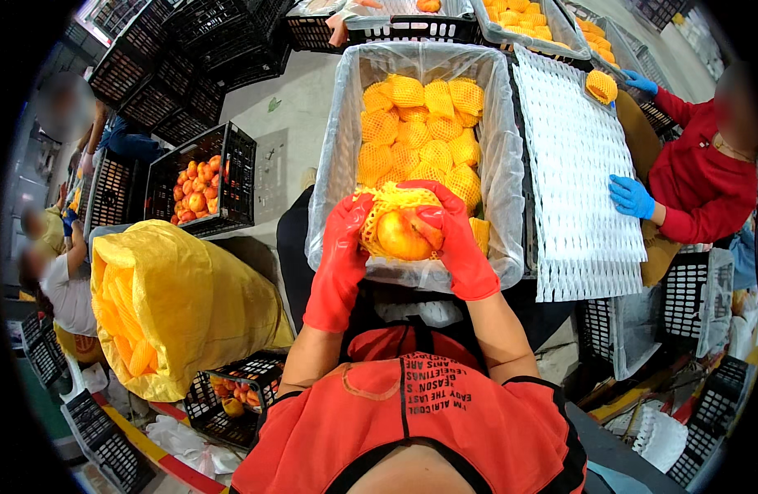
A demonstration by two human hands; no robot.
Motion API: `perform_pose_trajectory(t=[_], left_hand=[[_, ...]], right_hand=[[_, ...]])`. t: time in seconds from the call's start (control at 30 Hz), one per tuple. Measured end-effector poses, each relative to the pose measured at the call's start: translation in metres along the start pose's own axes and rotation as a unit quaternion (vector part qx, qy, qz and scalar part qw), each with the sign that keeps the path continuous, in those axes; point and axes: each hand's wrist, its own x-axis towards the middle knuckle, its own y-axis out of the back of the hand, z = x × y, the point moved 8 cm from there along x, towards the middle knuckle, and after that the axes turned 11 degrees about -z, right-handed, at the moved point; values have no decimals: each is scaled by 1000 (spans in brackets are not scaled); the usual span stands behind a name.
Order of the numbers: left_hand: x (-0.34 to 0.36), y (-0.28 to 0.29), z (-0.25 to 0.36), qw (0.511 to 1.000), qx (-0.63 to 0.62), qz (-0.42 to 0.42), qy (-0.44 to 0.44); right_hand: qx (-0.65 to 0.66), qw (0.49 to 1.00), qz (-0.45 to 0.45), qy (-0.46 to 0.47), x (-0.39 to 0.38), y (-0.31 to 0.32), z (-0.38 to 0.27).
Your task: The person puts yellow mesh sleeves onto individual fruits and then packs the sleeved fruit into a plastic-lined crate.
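My left hand (pixel 343 247) and my right hand (pixel 456 243), both in red rubber gloves, grip an orange-red fruit (pixel 395 235) inside a stretched yellow foam net (pixel 383 198). The right fingers lie over the fruit's front and side, the left ones at the net's left edge. Beneath and beyond my hands is a crate with a clear plastic liner (pixel 334 132), holding several yellow-netted fruits (pixel 410 132).
At left are a black crate of fruit (pixel 242 173) and a yellow sack of nets (pixel 190 296). At right, a person in red (pixel 692 173) with blue gloves touches white foam sheets (pixel 564 173). Other workers (pixel 70 280) and stacked crates (pixel 165 74) line the sides.
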Motion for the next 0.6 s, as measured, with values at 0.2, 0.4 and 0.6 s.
perform_pose_trajectory(t=[0.2, 0.4, 0.6], left_hand=[[1, 4, 3, 1000, 20, 7, 0], [6, 7, 10, 999, 11, 20, -44], [-10, 2, 15, 981, 181, 32, -65]], right_hand=[[59, 997, -18, -37, -4, -7, 4], [77, 994, 1, -77, -6, -5, 13], [-45, 996, 72, 1, -1, 16, 19]])
